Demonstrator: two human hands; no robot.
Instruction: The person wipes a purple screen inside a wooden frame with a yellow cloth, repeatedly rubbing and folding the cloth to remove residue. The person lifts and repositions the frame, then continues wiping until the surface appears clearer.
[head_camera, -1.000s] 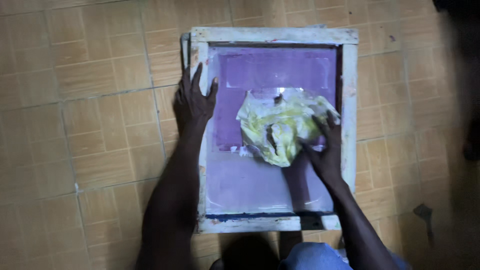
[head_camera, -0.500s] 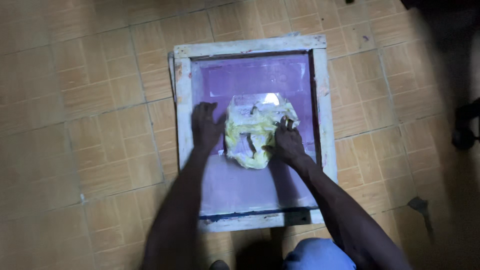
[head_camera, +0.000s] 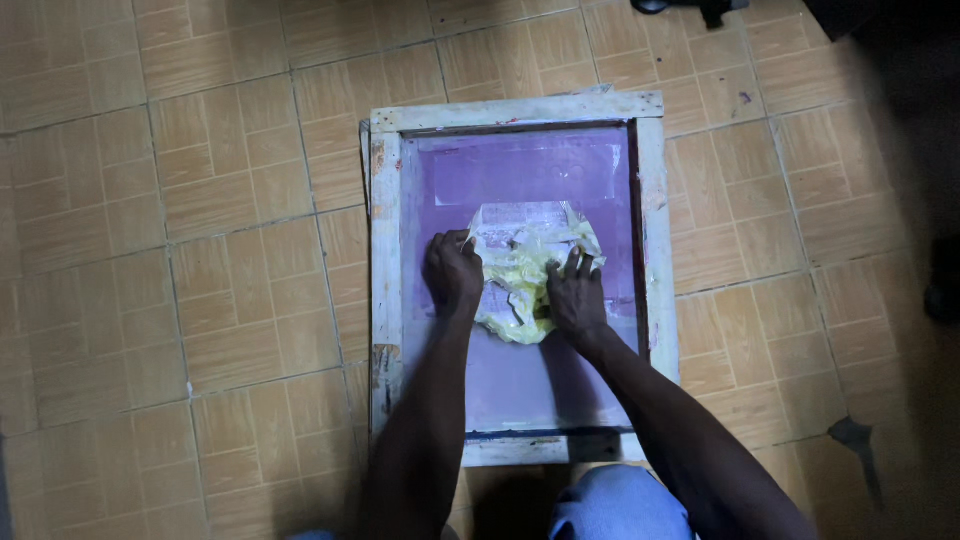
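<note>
While both hands press down, the crumpled yellow paper wad (head_camera: 525, 268) lies mid-screen between them: left hand (head_camera: 452, 275) curled on its left edge, right hand (head_camera: 575, 298) with fingers (head_camera: 578, 266) spread over its near right. The purple mesh (head_camera: 520, 170) lies bare far and near, bounded by the white wooden frame (head_camera: 386, 240) on the tiled floor (head_camera: 200, 200).

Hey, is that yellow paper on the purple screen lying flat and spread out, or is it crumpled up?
Crumpled. The yellow paper is bunched into creased folds on the purple screen, pressed under the left hand and right hand.

Crumpled yellow-white paper wad (head_camera: 525, 270) lies mid-screen on purple mesh (head_camera: 530, 170).
</note>
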